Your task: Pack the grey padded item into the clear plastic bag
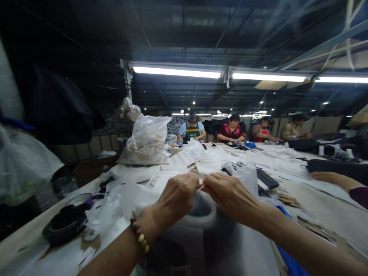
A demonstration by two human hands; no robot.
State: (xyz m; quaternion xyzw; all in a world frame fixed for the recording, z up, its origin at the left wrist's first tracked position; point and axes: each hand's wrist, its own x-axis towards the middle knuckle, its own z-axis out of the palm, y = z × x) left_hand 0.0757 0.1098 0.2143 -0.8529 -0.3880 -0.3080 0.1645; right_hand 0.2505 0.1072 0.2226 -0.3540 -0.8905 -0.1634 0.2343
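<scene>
At the frame's centre, the left hand [176, 197] and right hand [230, 195] meet, fingers pinched on a thin white bag [247, 180] above the desk [330, 211]; pulling it open seems underway, needing steady opposing tugs.

One head-worn camera looks forward and slightly down along the long worktop [330, 214], close over both hands, with seated workers [231, 132] far opposite.
</scene>
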